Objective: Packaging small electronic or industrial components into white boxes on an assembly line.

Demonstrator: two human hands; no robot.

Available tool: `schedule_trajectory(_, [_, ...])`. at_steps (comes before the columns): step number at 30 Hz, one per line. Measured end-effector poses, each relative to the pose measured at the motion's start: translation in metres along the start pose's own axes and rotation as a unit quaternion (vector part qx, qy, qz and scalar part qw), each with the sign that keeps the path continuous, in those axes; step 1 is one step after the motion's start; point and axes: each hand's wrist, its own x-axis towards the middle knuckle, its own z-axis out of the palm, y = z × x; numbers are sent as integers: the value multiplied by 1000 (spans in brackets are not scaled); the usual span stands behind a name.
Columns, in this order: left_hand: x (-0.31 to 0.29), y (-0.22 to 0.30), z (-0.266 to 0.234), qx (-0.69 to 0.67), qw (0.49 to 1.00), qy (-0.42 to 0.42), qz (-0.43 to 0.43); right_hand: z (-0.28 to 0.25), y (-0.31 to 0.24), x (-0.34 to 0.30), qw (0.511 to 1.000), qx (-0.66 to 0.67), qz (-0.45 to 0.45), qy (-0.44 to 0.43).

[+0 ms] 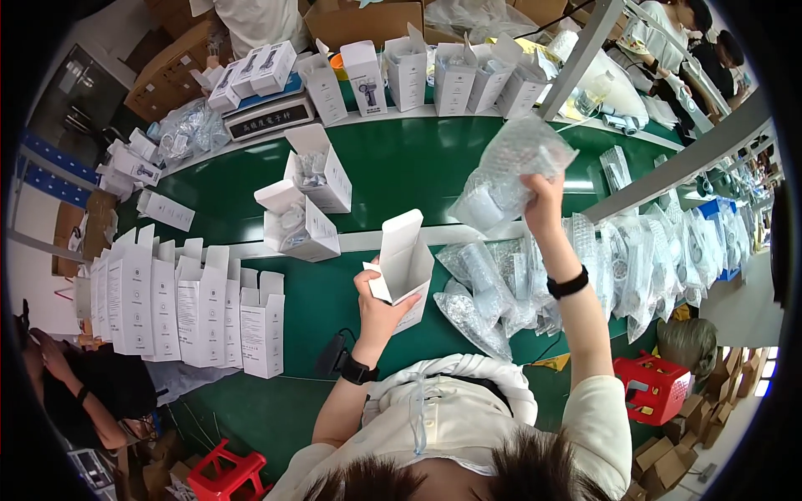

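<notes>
My left hand [380,307] is closed around an open white carton [409,271], held upright over the green table with its lid flap raised. Nothing shows inside the part of the carton I can see. Up and to the right, my right hand [543,199] grips a clear bubble-wrap bag [511,171] by its side. A white rounded item shows through the plastic, its kind blurred. Below that bag lies a pile of similar bubble-wrapped packs [480,280]. Left of my carton stand two open white cartons [313,235] with wrapped items inside.
White cartons with raised flaps [196,309] stand in a row at the left. More cartons [409,79] line the far ledge beside a scale [271,117]. A slanted metal bar [681,159] crosses the right. Red stools [652,388] stand below; other people work nearby.
</notes>
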Motion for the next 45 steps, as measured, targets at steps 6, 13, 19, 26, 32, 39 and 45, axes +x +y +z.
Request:
schedule_trajectory(6, [-3,-6,25,26,995,52,79,92,-70,-68,944,238,123,190])
schedule_trajectory(13, [-19,-8,30,70,987,74,122,105,-34,-101,971,183,128,80])
schedule_trajectory(19, [-36,-30,40,14,985,109,133,138,-23,-132,967,-213,-111,79])
schedule_trajectory(26, [-46,-21,29,-12,984,138,111,110,-28,-153,870,-392,-251,-166])
schedule_trajectory(32, [-41,-29,17,-28,979,83,185,69,-29,-184,904,-355,-198,-131])
schedule_trajectory(39, [-72,-32,-24,-4,992,39,118,-135,17,-286,717,-608,339,31])
schedule_trajectory(45, [-58,18,-26,114,978,57,164,-170,71,-297,831,-242,377,329])
